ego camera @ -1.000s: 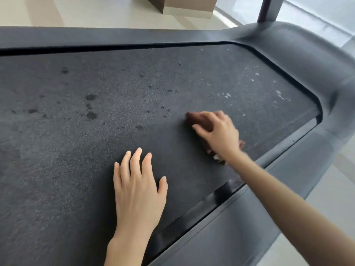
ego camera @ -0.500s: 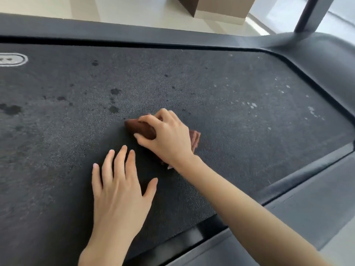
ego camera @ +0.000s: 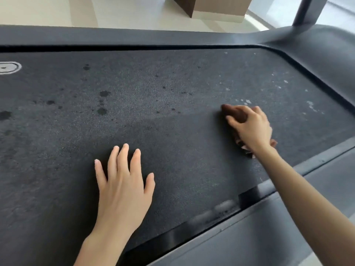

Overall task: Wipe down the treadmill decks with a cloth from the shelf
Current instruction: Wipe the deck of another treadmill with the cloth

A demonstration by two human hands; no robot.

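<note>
Nearest me, at the bottom right of the frame, runs the grey side rail (ego camera: pixel 288 237) of the treadmill. Just above it, low and centre, my left hand (ego camera: pixel 123 187) lies flat on the treadmill deck (ego camera: pixel 172 135), palm down, fingers straight and slightly spread, holding nothing. Further up and to the right, my right hand (ego camera: pixel 251 127) has its fingers curled over the brown cloth (ego camera: pixel 233 112) and presses it against the belt. The bunched cloth shows past the fingertips and again under the wrist. Beyond the hands, dark spots (ego camera: pixel 104 93) dot the centre-left of the belt, and white flecks (ego camera: pixel 311 105) sit at the right. A white oval logo (ego camera: pixel 8 67) is cut off by the left edge. Across the top runs the far rail (ego camera: pixel 134 38), then pale floor (ego camera: pixel 48 10), a brown box (ego camera: pixel 219 6) and a dark upright post (ego camera: pixel 309 10) at upper right.
</note>
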